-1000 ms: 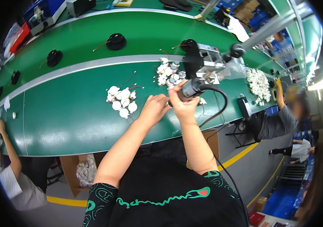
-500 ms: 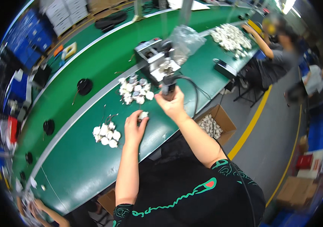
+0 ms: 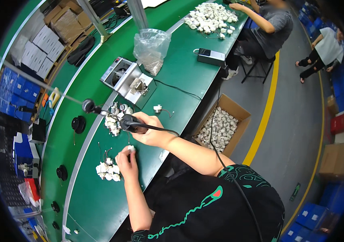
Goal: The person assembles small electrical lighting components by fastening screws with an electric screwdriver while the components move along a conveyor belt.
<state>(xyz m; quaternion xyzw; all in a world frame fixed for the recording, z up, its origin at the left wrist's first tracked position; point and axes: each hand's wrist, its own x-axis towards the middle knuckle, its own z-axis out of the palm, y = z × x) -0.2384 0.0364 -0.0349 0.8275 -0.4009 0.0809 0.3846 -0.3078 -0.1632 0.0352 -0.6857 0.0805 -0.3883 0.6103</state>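
My left hand rests on the green bench, its fingers closed round a small white round part. My right hand grips a black corded electric screwdriver, held just above and beyond the left hand. The cord runs from the tool across my right wrist. The tip of the screwdriver is hard to make out against the parts behind it. A cluster of white parts with thin wires lies left of my left hand. Another group of white parts sits behind the screwdriver, partly hidden.
A screw feeder stands beyond my hands, beside a clear bag of small metal pieces. One white part lies apart. A black-and-white box and a large white heap are farther along, near a seated co-worker. A carton stands below.
My view has turned, so the bench lies differently in the picture. The screwdriver in my right hand has come closer to my left hand, away from the screw feeder. The left hand keeps its part.
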